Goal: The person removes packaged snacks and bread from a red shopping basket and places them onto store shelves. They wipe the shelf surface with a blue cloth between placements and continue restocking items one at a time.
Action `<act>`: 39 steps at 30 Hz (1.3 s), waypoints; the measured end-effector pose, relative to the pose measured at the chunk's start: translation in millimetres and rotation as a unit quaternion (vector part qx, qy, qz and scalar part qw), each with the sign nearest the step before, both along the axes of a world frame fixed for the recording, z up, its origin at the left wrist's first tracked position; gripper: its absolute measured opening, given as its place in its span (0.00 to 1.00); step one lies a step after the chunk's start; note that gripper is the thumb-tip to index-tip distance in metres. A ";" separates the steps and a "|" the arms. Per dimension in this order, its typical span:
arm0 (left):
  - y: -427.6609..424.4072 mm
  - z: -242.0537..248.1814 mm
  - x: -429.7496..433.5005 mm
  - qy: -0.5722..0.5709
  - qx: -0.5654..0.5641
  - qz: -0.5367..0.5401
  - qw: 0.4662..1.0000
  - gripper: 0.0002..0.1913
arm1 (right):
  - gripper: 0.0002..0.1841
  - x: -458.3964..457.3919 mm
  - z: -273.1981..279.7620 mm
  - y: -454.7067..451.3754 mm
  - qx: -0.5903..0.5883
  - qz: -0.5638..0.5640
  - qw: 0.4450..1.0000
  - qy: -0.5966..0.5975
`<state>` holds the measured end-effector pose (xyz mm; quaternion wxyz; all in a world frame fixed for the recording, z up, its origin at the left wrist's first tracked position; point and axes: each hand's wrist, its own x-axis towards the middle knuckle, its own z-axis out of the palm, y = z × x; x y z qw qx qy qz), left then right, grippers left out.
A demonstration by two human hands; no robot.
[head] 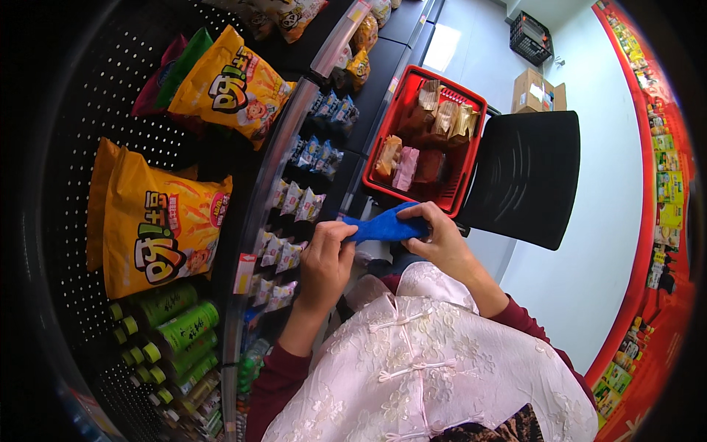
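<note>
A blue cloth (pixel 386 225) is stretched between my two hands in front of my chest. My left hand (pixel 330 251) pinches its left end between thumb and fingers. At the other end, my right hand (pixel 439 232) grips the folded edge, thumb below and fingers on top. Just beyond the cloth, a red plastic shopping basket (pixel 371 166) sits on a black chair. Inside it lie several packaged goods, among them gold-brown packets (pixel 446 119), a pink packet (pixel 406 168) and an orange packet (pixel 389 154).
To the left, black store shelves (pixel 309 99) hold yellow snack bags (pixel 165 221), green-labelled bottles (pixel 185 326) and small packets (pixel 309 204). The chair's black backrest (pixel 522 177) stands right of the basket. A cardboard box (pixel 533 91) and a black crate (pixel 530 37) rest farther off by the wall.
</note>
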<state>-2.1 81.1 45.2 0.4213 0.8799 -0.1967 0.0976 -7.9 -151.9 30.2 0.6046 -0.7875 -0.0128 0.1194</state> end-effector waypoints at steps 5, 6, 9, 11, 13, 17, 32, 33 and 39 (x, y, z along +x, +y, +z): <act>5.2 -3.5 -1.9 0.179 -0.031 0.013 0.983 0.13 | 0.14 -1.8 -6.7 -12.3 0.032 -0.004 0.990 0.139; 7.9 -4.4 -0.1 0.227 -0.036 0.008 0.973 0.13 | 0.12 -1.4 -8.6 -14.0 0.031 -0.007 0.994 0.104; 6.4 -10.1 6.0 0.334 -0.127 -0.004 0.934 0.15 | 0.10 1.8 -14.9 -19.6 0.055 -0.030 0.989 0.135; 5.2 -11.6 9.8 0.359 -0.150 -0.022 0.921 0.17 | 0.10 4.5 -18.7 -23.6 0.067 -0.037 0.988 0.134; 3.7 -11.6 13.0 0.401 -0.166 -0.027 0.901 0.17 | 0.10 6.9 -20.8 -29.0 0.069 -0.039 0.987 0.137; -0.5 -11.7 19.0 0.357 -0.114 -0.037 0.926 0.18 | 0.12 10.1 -21.8 -38.3 0.084 -0.036 0.983 0.159; -47.0 -45.6 1.5 0.188 0.120 -0.155 0.962 0.10 | 0.20 -31.6 -61.2 -51.0 0.004 -0.152 0.966 0.210; -50.5 -48.3 3.0 0.188 0.126 -0.163 0.960 0.09 | 0.19 -34.8 -65.2 -54.2 0.004 -0.168 0.960 0.223; -89.9 -77.1 33.9 0.184 0.095 -0.184 0.961 0.08 | 0.10 -35.7 -98.0 -82.9 0.042 -0.265 0.945 0.185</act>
